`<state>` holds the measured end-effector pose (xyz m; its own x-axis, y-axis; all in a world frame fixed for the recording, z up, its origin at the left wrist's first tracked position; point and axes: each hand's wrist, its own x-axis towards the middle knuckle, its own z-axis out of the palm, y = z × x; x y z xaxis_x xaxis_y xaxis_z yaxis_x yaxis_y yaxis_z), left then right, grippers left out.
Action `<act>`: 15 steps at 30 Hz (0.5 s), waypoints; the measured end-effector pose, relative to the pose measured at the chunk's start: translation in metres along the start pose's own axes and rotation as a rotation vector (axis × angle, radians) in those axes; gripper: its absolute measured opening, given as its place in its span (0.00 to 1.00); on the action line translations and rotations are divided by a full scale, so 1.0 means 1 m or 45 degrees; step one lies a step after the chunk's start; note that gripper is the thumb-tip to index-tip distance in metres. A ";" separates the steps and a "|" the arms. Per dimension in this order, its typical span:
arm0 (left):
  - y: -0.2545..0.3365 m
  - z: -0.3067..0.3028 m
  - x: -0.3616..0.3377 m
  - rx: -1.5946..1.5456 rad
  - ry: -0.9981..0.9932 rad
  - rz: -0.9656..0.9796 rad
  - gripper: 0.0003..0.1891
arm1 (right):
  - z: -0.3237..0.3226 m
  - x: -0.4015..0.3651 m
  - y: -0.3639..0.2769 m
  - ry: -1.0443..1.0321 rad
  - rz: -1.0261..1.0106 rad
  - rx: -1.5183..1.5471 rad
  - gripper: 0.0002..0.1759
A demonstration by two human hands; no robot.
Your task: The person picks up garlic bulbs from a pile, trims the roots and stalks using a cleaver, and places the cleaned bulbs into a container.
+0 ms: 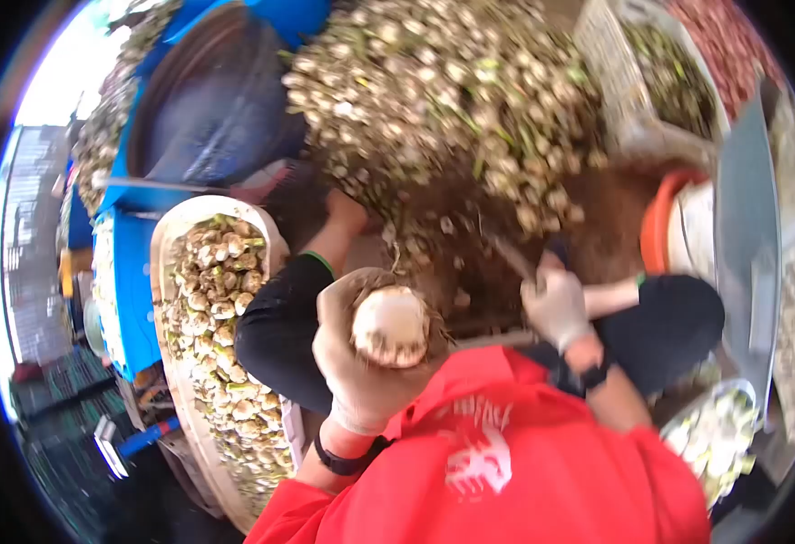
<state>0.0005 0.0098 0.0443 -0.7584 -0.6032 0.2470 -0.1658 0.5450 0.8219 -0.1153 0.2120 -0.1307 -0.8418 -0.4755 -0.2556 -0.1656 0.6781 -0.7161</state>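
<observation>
My left hand [338, 367], in a pale work glove, is closed around a whitish, round, bulb-like vegetable [391, 322] with a rough brown rim, held up close to the camera. To the right, my gloved right hand [556, 308] grips a knife [512, 257] whose blade points up and left, away from my body. The blade is blurred and apart from the vegetable. Beyond both hands a large heap of similar bulbs [434, 82] with green stems lies on the ground.
A long tub [163, 263] of bulbs stands on my left. On the right are an orange-rimmed bucket [665, 222], an upright grey panel [746, 245] and a container of pale cut pieces [719, 440]. A crate [610, 68] of greenish stalks sits at the far right.
</observation>
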 end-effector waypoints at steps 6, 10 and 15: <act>-0.047 -0.001 0.004 -0.026 0.040 -0.049 0.32 | -0.019 -0.026 -0.052 0.268 -0.351 0.161 0.14; -0.047 0.003 0.005 -1.079 0.015 -0.636 0.32 | -0.011 -0.016 -0.070 0.028 -0.492 0.476 0.12; -0.040 0.014 0.000 -1.300 0.004 -0.792 0.27 | -0.020 0.008 -0.109 0.039 -0.778 0.555 0.10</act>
<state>-0.0021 -0.0035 0.0043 -0.7240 -0.6016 -0.3375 0.0747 -0.5547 0.8287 -0.1138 0.1455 -0.0420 -0.6801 -0.6762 0.2833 -0.3947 0.0121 -0.9187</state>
